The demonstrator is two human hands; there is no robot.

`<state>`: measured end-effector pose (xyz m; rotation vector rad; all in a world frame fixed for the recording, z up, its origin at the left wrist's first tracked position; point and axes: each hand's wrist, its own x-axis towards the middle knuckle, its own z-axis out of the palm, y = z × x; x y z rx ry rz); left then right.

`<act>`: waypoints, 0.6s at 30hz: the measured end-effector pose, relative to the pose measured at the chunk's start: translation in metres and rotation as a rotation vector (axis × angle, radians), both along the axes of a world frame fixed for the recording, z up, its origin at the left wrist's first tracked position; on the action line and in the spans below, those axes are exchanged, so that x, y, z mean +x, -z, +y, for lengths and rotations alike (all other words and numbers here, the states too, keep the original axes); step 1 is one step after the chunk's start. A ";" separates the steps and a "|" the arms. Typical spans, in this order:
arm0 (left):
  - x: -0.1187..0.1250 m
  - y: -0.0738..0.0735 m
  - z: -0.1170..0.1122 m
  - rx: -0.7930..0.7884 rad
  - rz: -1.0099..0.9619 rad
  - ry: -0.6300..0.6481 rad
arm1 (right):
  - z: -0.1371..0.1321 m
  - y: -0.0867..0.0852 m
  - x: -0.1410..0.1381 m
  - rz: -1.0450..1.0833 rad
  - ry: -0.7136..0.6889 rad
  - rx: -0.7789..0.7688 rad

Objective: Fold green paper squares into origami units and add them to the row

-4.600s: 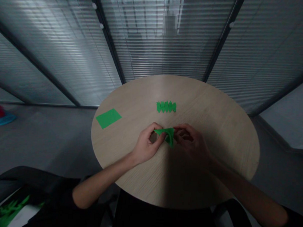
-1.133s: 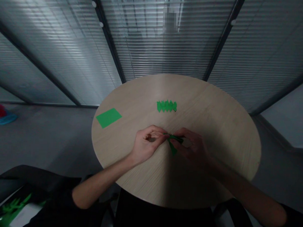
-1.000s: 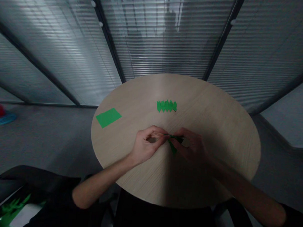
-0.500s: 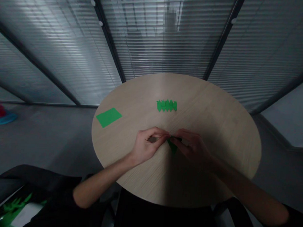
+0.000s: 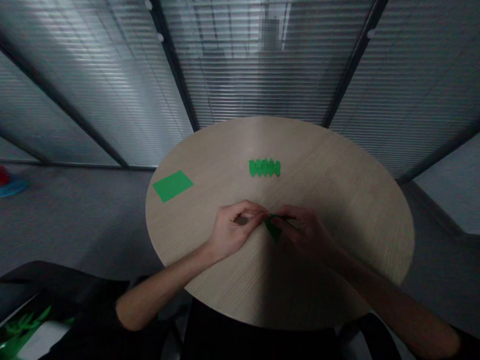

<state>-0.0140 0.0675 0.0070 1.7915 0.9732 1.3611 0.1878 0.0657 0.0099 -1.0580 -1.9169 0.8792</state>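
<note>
Since the earliest frame, the folded green paper (image 5: 273,230) has gone from a broad, spread shape to a narrow dark wedge, and it has shifted slightly toward the near edge of the round worktop (image 5: 350,173). Nearest, below the worktop's left side, bright green pieces (image 5: 28,322) lie with a white item (image 5: 43,340), partly in shadow. The paper is at mid-worktop, between the two hands. The left hand (image 5: 232,229) has its grip pinched on the paper's upper corner, thumb against fingertips; the right hand (image 5: 307,232) grasps the other side, a thin strip lying between thumb and fingers and a point hanging down. The step in hand looks like pressing in a small fold; the next move seems to call for the left pinch to stay firm while the right fingertips line up the edges. Farther off, a flat green sheet (image 5: 172,186) lies by the left edge; beyond, toward the far edge, sits a row of pointed green shapes (image 5: 264,168). Venetian blinds (image 5: 236,75) rise behind.
</note>
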 end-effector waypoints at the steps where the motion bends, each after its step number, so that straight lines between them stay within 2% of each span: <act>1: 0.000 0.000 0.000 -0.007 -0.009 -0.002 | 0.000 0.001 0.000 0.004 -0.007 -0.017; 4: 0.000 -0.001 0.001 -0.027 -0.043 -0.009 | 0.000 0.002 0.000 0.016 -0.015 -0.042; 12: 0.001 0.001 0.003 -0.129 -0.049 0.054 | 0.001 0.001 0.000 -0.006 0.002 0.032; 18: 0.001 0.007 0.002 -0.148 -0.053 0.027 | -0.001 -0.001 -0.001 0.001 -0.014 -0.033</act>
